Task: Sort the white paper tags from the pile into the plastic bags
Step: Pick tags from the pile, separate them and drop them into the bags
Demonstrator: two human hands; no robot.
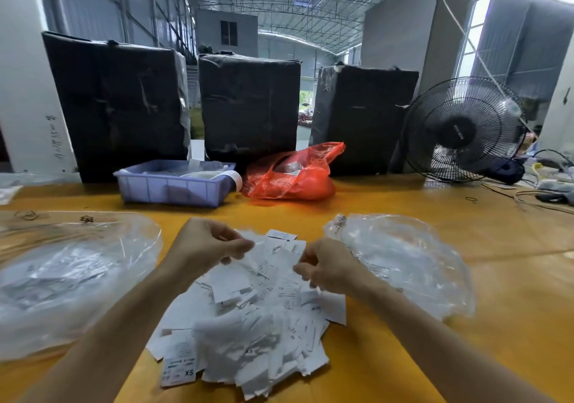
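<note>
Behind the work area, three black-wrapped boxes [248, 104] were lined up, with a lavender tray [174, 185], a red plastic bag [292, 176] and a black fan [462, 129] set before or beside them. On the yellow table [512, 278] a pile of white paper tags [257, 325] — some marked XS — was spread between two clear plastic bags [71, 275], [407, 260]. Tags were pinched over the pile's far end by the curled fingers of the left hand [211, 242] and the right hand [326, 267].
</note>
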